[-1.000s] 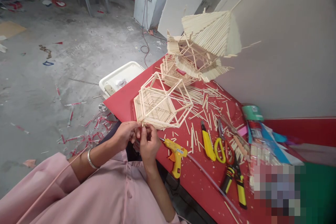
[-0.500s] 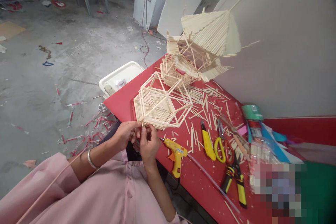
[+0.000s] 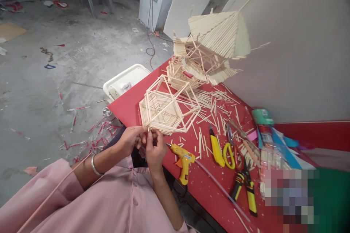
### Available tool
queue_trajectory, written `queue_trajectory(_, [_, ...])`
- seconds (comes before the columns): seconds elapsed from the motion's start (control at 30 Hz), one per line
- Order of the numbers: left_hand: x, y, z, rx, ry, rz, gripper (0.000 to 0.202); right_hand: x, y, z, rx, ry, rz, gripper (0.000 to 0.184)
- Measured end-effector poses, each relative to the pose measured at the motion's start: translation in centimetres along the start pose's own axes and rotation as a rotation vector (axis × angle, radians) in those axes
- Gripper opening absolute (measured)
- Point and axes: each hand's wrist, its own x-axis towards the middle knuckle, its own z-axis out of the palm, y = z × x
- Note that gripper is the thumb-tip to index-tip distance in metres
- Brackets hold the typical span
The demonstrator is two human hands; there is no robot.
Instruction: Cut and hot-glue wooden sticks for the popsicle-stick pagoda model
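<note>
My left hand (image 3: 130, 139) and my right hand (image 3: 154, 149) meet at the near edge of the red table (image 3: 128, 103), fingers pinched together on a small wooden stick that I can barely make out. Just beyond them lies a hexagonal frame of wooden sticks (image 3: 168, 106). A larger stick model with sloped roofs (image 3: 212, 45) stands behind it. A yellow glue gun (image 3: 183, 160) lies right of my right hand.
Loose sticks (image 3: 216, 105) litter the table. A yellow knife (image 3: 216, 148), yellow-handled scissors (image 3: 230, 151) and pliers (image 3: 246, 185) lie to the right, near a green tape roll (image 3: 263, 116). A white tray (image 3: 124, 80) sits off the table's far edge. Grey boards lean behind.
</note>
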Motion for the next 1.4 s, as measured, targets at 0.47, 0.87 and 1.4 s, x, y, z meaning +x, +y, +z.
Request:
queue_trajectory(0.47, [0.04,-0.13,-0.09,-0.006,-0.008,0.008,0.026,-0.15,0.26,0.1,-0.002,-0.011,0.013,0.027])
queue_trajectory(0.87, [-0.01,-0.06,-0.06,0.0,-0.004,0.009,0.026,-0.03,0.21,0.08,-0.004,-0.006,0.013,0.028])
queue_trajectory(1.4, [-0.11,0.08,0.1,-0.006,0.0,0.011,0.025,-0.01,0.01,0.02,0.0,0.0,0.002,0.027])
